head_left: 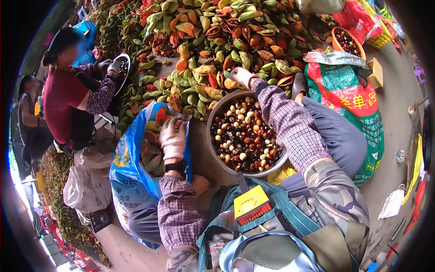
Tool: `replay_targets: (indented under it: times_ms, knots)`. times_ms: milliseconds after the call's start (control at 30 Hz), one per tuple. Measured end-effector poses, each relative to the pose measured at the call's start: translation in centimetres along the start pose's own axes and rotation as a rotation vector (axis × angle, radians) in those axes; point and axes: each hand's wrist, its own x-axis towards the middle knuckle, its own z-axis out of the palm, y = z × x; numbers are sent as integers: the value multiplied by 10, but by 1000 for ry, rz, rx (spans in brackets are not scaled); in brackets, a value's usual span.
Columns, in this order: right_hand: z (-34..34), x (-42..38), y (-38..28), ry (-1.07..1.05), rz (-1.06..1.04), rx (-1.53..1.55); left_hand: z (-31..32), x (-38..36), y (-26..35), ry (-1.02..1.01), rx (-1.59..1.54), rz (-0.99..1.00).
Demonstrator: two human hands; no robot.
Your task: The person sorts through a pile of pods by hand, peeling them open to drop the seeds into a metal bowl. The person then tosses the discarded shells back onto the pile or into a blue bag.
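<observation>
My left hand (173, 139), in a pale work glove, is over the mouth of a blue and white plastic sack (121, 156). Its fingers are apart, and I make out nothing held in them. Red and brown husks show inside the sack. My right hand (243, 78), gloved too, reaches past a metal basin (211, 136) to the near edge of the pod heap. Its fingers curl down over an orange seed pod (230, 84); the fingertips are partly hidden. Dark, brown and cream seeds (247, 136) fill much of the basin, which stands between my legs.
A large heap of green, orange and red pods (199, 50) spreads ahead. At the left, a person (72, 95) holds a bowl of seeds (121, 75). A green and red sack (351, 104) stands at my right, near an orange bowl of seeds (348, 43) and a wooden stool (375, 73).
</observation>
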Motion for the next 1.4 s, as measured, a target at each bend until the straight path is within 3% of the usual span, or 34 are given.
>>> replay_targets:
  times_ms: [33, 67, 100, 133, 200, 233, 267, 300, 333, 367, 400, 433, 467, 500, 567, 600, 667, 700, 800, 833, 867, 900, 933, 1000, 1033, 1067, 1133, 1233, 1267, 1367, 1400]
  knots:
    - [-9, -14, -15, -30, -6, 81, -3, 12, 29, -59, -212, -30]
    - [-22, -34, -42, -161, -33, 71, 7, 17, 41, -53, -235, 18]
    - [-24, -43, -47, -257, -162, 159, 13, 22, 57, -82, -351, -5]
    - [-25, -50, -52, -353, -294, 246, 17, 30, 72, 41, -256, 207]
    - [-23, -88, -88, -571, -118, 454, 30, 31, 90, -51, -114, 204]
    - [-16, -90, -91, -621, -112, 490, 32, 32, 95, -123, -351, 161]
    - [-5, -90, -89, -604, -115, 677, 34, 32, 98, -196, -587, 119]
    - [-4, -109, -106, -515, -102, 784, 49, 22, 93, -93, -572, 117]
    - [-3, -125, -125, -422, -89, 891, 41, 16, 103, -206, -745, -113]
    - [22, -105, -113, -342, -169, 778, 38, 9, 106, -224, -726, -220]
    - [46, -100, -103, -102, -351, 321, 37, 4, 108, -243, -707, -329]
    - [60, -120, -113, 37, -266, 223, 54, -4, 107, -133, -1055, -413]
    - [69, -146, -124, 173, -178, 125, 54, -10, 105, -157, -923, -520]
    - [72, -160, -132, 174, -180, 158, 89, -18, 83, -31, -1281, -622]
    - [78, -179, -135, 164, -266, 250, 83, -21, 71, 63, -1354, -837]
    - [90, -178, -124, 248, -445, 174, 80, -22, 65, 124, -1390, -942]
    - [103, -174, -103, 318, -807, 169, 87, -27, 36, 145, -1094, -1097]
    - [104, -175, -97, 230, -856, 269, 61, -23, 49, 76, -983, -1217]
    - [106, -176, -90, 237, -919, 179, 38, -12, 53, 16, -783, -1338]
    - [110, -178, -80, 198, -807, 201, 91, -37, 28, 342, -939, -636]
    - [114, -180, -71, 162, -703, 222, 110, -45, 14, 307, -886, -541]
    - [111, -184, -71, 144, -555, 111, 87, -40, 31, 204, -949, -507]
    - [109, -186, -72, 134, -536, 130, 55, -36, 54, 102, -1005, -468]
    - [110, -191, -76, 260, -636, 3, 33, -34, 69, 84, -592, -241]
    - [103, -196, -84, 154, -561, -18, 34, -34, 67, -19, -440, -257]
    - [110, -186, -76, 246, -633, 46, 36, -34, 66, -120, -288, -280]
    - [114, -180, -70, 238, -582, -93, 14, -24, 88, -215, -567, -558]
    - [112, -167, -65, -63, -421, 34, 27, -29, 91, -151, -563, -572]
    - [109, -161, -59, -207, -406, 133, 43, -31, 80, -259, -553, -652]
    - [87, -140, -32, -515, -487, 138, 73, -36, 79, -243, -661, -562]
    - [67, -154, -54, -586, -370, 132, 71, -34, 84, -282, -702, -543]
